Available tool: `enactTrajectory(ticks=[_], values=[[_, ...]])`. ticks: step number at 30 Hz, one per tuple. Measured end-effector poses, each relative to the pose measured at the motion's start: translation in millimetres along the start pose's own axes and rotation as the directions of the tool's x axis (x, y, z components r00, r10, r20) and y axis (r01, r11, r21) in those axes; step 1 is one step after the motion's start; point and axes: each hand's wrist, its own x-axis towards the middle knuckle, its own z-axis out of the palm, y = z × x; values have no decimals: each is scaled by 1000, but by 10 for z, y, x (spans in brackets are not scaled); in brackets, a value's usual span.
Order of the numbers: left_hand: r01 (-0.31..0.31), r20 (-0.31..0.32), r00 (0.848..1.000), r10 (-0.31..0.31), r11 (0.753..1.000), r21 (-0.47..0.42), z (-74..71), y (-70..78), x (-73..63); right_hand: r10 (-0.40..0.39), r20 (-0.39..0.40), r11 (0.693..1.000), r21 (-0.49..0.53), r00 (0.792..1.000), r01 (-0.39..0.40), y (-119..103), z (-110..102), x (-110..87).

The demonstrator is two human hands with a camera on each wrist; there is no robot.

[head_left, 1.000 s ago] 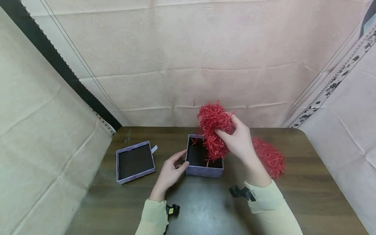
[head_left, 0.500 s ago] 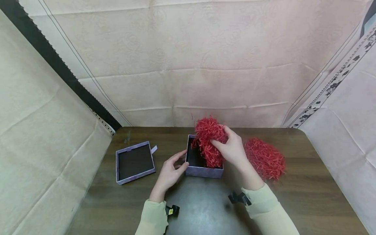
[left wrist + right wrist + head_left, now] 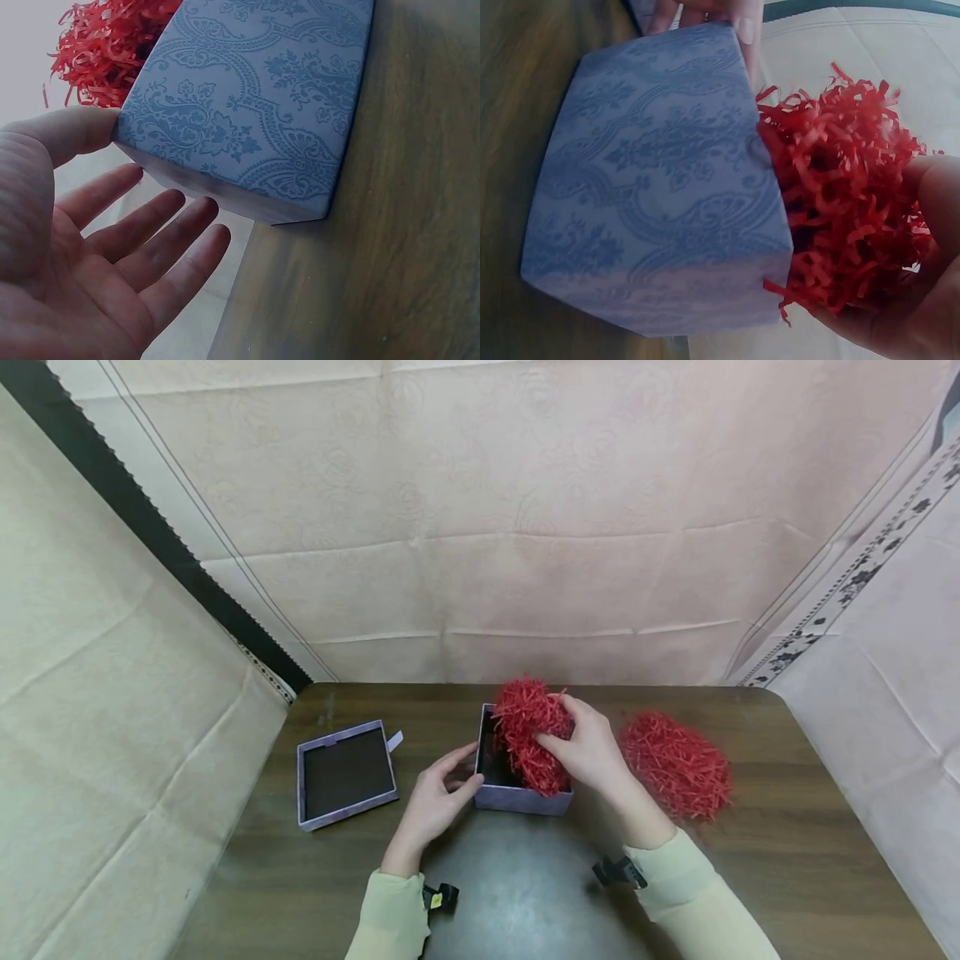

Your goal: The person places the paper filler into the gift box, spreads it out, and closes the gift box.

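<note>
My right hand [image 3: 596, 750] grips a clump of red shredded paper [image 3: 527, 722], thumb on the near side and fingers behind. The clump sits at the mouth of a purple-blue patterned box [image 3: 521, 800] with a black inside, partly within it and partly above the rim. In the right wrist view, red strips [image 3: 847, 180] bulge out past the box's edge [image 3: 652, 165]. At the box's left side is my left hand [image 3: 437, 797]. Its thumb touches the front left corner, and in the left wrist view its extended fingers [image 3: 169, 217] lie along the side wall.
A second pile of red shredded paper [image 3: 678, 766] lies on the wooden table [image 3: 795, 860] to the right. Left of the box lies its lid [image 3: 347, 774], black inside facing up, with a small ribbon tab [image 3: 394, 741]. Pale cloth [image 3: 480, 527] hangs behind and at both sides.
My right hand has come down and to the left, lowering the red shredded paper from above the box into its opening. My left hand has stayed at the box's side.
</note>
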Motion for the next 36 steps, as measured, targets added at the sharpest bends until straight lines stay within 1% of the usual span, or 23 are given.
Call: enactTrajectory(ticks=[5,11,16,21,24,29,36], values=[[-6,6,1000,6,1000,-9,9,9,3,-42,17,997,-61,999,43,43,-14,-10],[4,7,1000,-4,1000,-3,7,39,2,-61,51,995,-82,997,65,71,-31,-5],[4,1,1000,-4,1000,2,3,41,3,-66,98,988,-135,993,80,58,-36,26],[-7,4,1000,7,1000,14,-1,20,-1,-74,167,962,-249,983,115,8,-17,50],[-9,7,1000,9,1000,21,-4,13,-6,-92,186,943,-299,978,145,-3,1,51],[-4,12,1000,3,1000,22,-11,3,-9,-119,203,931,-317,972,180,10,15,47],[-2,16,1000,2,1000,29,-4,12,-14,-137,231,927,-312,963,207,12,11,31]])
